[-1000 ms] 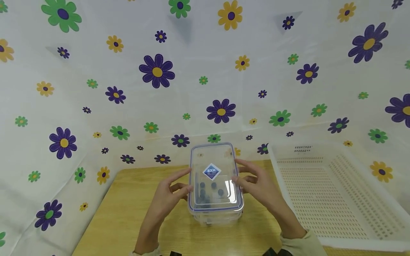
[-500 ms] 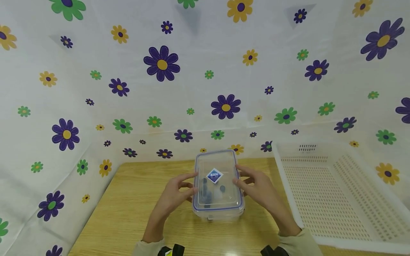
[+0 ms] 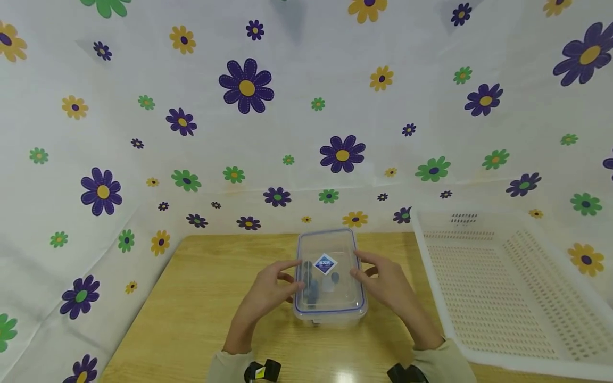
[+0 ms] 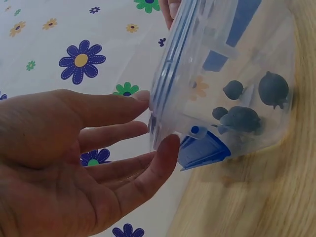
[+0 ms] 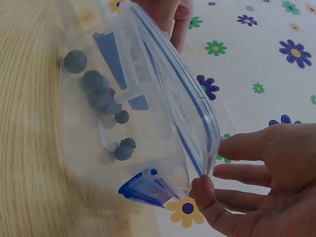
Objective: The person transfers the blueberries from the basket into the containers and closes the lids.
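Note:
A clear plastic lid [image 3: 330, 242] with a blue seal and a diamond-shaped label lies over a clear food container [image 3: 335, 319] on the table. My left hand [image 3: 270, 287] pinches the lid's left edge, fingertips along the rim. Opposite it, my right hand [image 3: 383, 279] pinches the right edge between thumb and fingers. On the container's sides, a blue latch [image 4: 203, 150] and another blue latch [image 5: 148, 190] hang flared outward, unfastened. Inside sit several small, dark, round pieces [image 4: 273, 89] with little nubs, seen through the wall in both wrist views.
A white perforated plastic basket [image 3: 503, 298] stands on the right of the wooden table [image 3: 210, 276]. Behind the table and along its left side hangs a white sheet [image 3: 287, 133] printed with flowers.
Both hands have lowered the lid onto the container, whose body showed more below the lid a second ago. The head view has tipped slightly downward and left.

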A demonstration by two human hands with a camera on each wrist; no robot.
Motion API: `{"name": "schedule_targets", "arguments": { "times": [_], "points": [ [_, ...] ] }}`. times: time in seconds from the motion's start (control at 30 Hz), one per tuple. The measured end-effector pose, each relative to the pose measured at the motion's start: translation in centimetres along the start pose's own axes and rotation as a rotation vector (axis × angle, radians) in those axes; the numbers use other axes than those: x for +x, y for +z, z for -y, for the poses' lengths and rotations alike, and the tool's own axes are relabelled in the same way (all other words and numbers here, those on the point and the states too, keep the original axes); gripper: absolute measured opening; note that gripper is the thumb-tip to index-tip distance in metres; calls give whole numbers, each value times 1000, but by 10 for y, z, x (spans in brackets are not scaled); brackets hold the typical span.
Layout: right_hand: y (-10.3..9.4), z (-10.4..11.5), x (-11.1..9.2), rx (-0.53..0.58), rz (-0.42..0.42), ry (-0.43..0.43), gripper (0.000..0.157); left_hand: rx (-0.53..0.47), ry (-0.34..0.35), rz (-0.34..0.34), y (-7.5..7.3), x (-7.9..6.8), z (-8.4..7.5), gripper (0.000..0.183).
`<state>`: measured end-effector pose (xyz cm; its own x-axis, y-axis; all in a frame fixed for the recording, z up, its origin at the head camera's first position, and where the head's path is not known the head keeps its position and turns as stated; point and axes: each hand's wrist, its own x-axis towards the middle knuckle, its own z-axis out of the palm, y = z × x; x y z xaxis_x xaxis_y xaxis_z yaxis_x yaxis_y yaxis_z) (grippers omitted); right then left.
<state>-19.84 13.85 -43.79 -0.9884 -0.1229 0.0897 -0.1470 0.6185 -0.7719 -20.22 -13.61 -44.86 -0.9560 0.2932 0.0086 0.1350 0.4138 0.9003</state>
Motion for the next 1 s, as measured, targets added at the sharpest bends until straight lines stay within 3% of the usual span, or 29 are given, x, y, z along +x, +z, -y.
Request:
{"name": "schedule_targets", "arguments": {
  "times": [0.17, 0.33, 0.5, 0.63, 0.77, 1.0],
  "points": [
    [3, -2, 1, -15, 5, -12, 42, -18, -8, 20, 0, 3, 5, 49],
    [7, -5, 1, 67, 7, 47, 48, -87, -23, 83, -3, 4, 13, 56],
    [12, -12, 4, 221, 48, 122, 51, -195, -49, 194, -10, 7, 27, 63],
    [13, -20, 3, 429, 143, 162, 54, -300, -56, 256, -9, 10, 37, 67],
    [13, -25, 2, 546, 205, 188, 59, -364, -68, 261, -7, 13, 47, 69],
    [13, -25, 1, 532, 157, 221, 67, -398, -86, 192, -5, 12, 53, 68]
  ]
}}
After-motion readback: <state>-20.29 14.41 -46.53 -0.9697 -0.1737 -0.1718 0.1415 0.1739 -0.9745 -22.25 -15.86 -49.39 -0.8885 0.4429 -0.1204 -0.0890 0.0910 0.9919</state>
